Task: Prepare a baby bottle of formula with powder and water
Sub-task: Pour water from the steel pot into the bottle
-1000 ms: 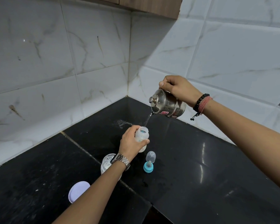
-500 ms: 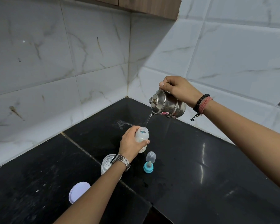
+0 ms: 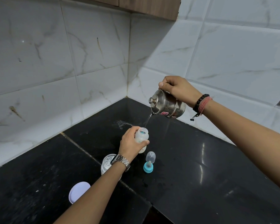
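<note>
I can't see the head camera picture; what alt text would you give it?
A right hand tilts a steel kettle, pouring a thin stream of water into an open baby bottle held by the left hand over a black counter. Beside the bottle stand a clear cap and a blue teat ring; a jar and white lid sit nearer.

counter (image 3: 200, 167) bare at right, jar (image 3: 107, 162), lid (image 3: 78, 191) left
</note>
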